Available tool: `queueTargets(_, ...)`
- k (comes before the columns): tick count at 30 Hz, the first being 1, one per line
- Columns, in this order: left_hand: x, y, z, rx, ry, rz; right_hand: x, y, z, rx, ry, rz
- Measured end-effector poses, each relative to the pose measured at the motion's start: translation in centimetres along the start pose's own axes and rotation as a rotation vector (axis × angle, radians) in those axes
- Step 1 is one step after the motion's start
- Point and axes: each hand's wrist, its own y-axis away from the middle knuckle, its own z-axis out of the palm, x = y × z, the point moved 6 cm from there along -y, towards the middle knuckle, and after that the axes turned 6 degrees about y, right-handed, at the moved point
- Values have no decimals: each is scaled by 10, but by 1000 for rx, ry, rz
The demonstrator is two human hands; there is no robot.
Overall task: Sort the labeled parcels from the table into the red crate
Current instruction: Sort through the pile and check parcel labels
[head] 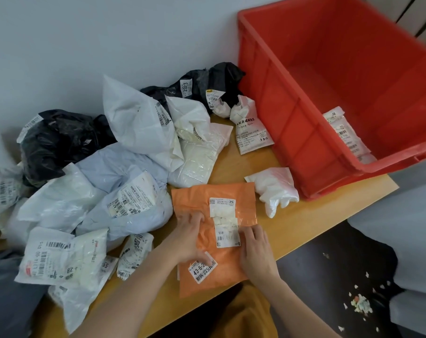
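An orange parcel (195,198) with a long white label (225,223) lies flat at the table's front edge. My left hand (188,237) presses down on its left part, thumb beside a loose label (202,268). My right hand (256,254) rests on its right part, fingertips touching the white label's edge. The red crate (265,98) stands at the back right, with one white labeled parcel (346,135) inside against its near wall.
Several white, grey and black parcels are piled on the left, among them a pale blue bag (134,211) and a black bag (58,140). A small white parcel (275,189) and a printed pouch (253,132) lie beside the crate. Paper scraps (358,303) litter the dark floor.
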Motion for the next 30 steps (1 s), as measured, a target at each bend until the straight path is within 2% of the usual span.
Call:
queueTargets(5, -3, 1, 5, 13, -59, -29, -1, -17, -7, -66, -69, 70)
queueTargets(8, 12, 3, -5, 98, -93, 26, 4, -23, -35, 135, -159, 171)
queueTargets(11, 30, 7, -13, 190, -214, 185, 5, -25, -60, 335, -35, 181)
queueTargets(13, 29, 6, -8, 127, -222, 186, 7, -33, -64, 281, 46, 188)
queueTargets(17, 20, 1, 3, -30, -165, 52, 14, -47, -62, 125, 152, 210)
queueTargets(22, 25, -1, -12, 4, 25, 65, 23, -52, -64, 32, 146, 284)
queueTargets(28, 26, 4, -35, 86, 136, 53, 22, -61, -77, 127, 228, 217)
queueTargets(30, 25, 7, -39, 92, 152, 37, 22, -65, -83, 111, 255, 199)
